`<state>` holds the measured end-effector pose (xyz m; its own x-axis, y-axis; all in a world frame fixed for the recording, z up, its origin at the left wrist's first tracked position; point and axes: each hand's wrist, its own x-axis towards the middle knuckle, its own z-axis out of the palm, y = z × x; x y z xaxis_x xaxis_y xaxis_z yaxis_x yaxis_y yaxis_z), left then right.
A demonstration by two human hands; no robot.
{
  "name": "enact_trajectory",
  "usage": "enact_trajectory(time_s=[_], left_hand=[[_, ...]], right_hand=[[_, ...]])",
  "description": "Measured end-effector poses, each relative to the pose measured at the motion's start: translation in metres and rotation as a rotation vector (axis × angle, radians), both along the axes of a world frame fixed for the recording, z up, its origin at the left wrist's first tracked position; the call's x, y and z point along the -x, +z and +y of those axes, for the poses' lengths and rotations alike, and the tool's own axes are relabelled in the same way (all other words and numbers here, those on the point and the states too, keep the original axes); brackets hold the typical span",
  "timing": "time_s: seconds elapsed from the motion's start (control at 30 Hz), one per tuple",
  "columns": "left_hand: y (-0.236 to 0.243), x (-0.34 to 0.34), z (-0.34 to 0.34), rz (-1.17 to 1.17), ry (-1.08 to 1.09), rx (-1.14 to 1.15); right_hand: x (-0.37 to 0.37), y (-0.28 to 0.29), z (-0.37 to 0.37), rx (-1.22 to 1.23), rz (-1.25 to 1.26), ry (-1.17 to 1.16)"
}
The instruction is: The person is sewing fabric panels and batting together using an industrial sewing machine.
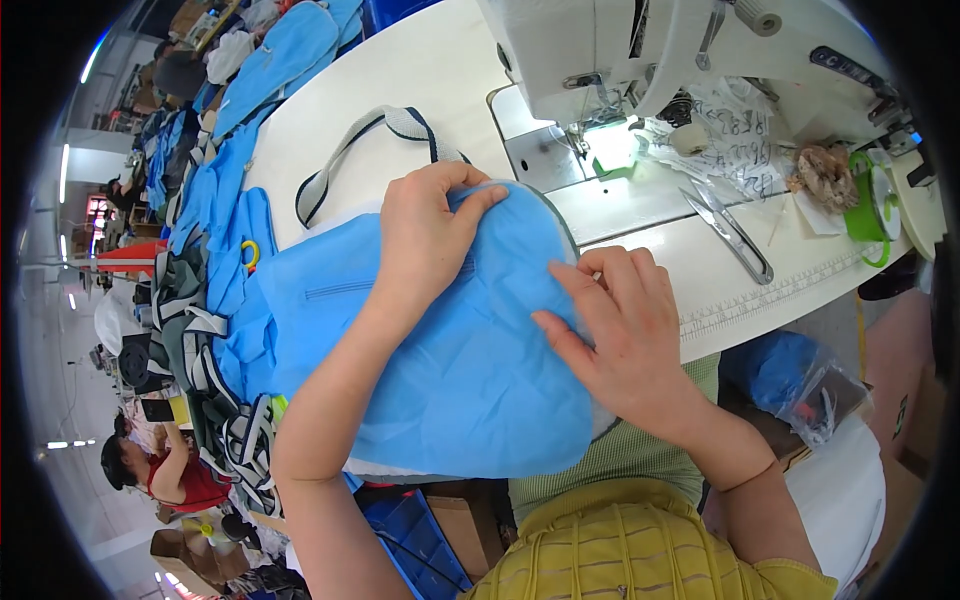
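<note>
A blue fabric piece with rounded corners, a narrow stitched slit and a dark-edged rim lies across the table's front edge toward my lap. My left hand is closed at its far edge, with thumb and forefinger together on the cloth. Beyond that hand, a grey webbing strap with dark edges loops over the table. On the right rim of the cloth rests my right hand, its thumb and forefinger apart and touching the surface. White sewing machine stands ahead, its needle area lit.
Thread snips lie right of the machine, near a green cup-like holder. A printed ruler scale runs along the white table's edge. Blue pieces and dark straps are heaped at left. Another person sits farther off.
</note>
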<state>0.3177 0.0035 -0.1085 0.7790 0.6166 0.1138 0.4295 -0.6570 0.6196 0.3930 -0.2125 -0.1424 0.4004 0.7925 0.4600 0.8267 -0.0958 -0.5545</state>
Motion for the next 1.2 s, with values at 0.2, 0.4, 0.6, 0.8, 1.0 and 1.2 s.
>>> enact_trajectory(time_s=[0.2,0.4,0.6,0.8,1.0,1.2], left_hand=[[0.001,-0.001,0.003,-0.003,-0.015,-0.02],[0.002,-0.002,0.002,0.024,0.021,0.033],[-0.008,-0.001,0.002,-0.085,-0.016,-0.066],[-0.011,-0.004,-0.003,-0.024,-0.081,-0.238],[-0.019,-0.004,-0.004,-0.03,-0.202,-0.44],[-0.01,0.008,-0.023,-0.201,-0.099,-0.202]], right_hand=[[0.0,0.002,0.0,0.027,-0.017,-0.012],[0.002,0.002,0.001,0.047,0.003,-0.055],[0.003,0.001,0.002,0.029,-0.01,-0.067],[0.003,-0.002,0.003,0.02,-0.02,-0.074],[0.002,0.0,0.003,-0.003,-0.027,-0.076],[-0.019,0.012,0.029,-0.252,0.17,-0.023]])
